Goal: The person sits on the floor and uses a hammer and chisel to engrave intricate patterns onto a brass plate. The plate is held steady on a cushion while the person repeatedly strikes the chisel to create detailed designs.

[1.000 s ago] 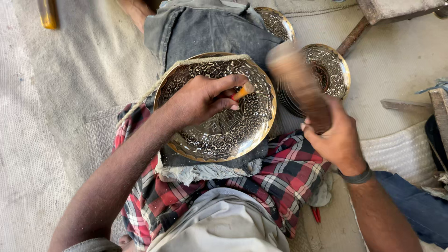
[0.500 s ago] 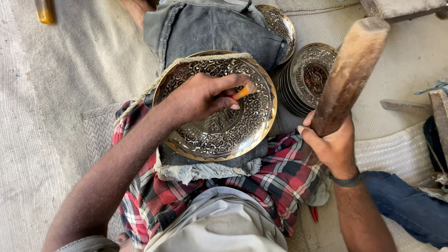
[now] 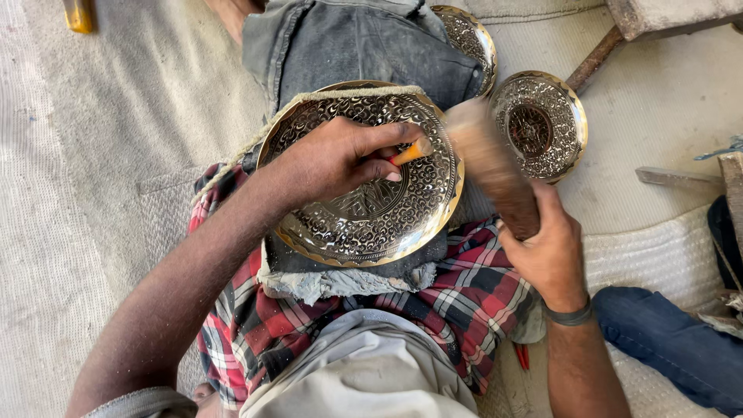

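Three engraved metal plates are counted. One large round plate [image 3: 364, 224], silver with a golden rim, is propped on the person's lap over a grey cloth pad [image 3: 340, 279] and a red checked cloth [image 3: 464, 302]. A second, smaller plate [image 3: 539, 126] is seen on the pale mat [image 3: 101, 155] just beyond the lap, to the right. A third plate [image 3: 468, 35] is partly hidden behind dark denim [image 3: 348, 46] at the top.

The left hand [image 3: 333, 159] is clenched around one orange-tipped punch [image 3: 410, 151], whose tip is pressed against the large plate's patterned face; the heel of that hand is rested on the plate.

The right hand [image 3: 549, 251] is closed tightly around the handle of one wooden mallet [image 3: 491, 166]. The mallet head is blurred and is seen close beside the top end of the punch; whether the two are touching cannot be told. A dark band [image 3: 569, 316] is worn on the right wrist.

One yellow object [image 3: 77, 14] is seen at the upper left corner, well apart from both hands. A piece of blue fabric [image 3: 665, 340] is lying at the lower right.
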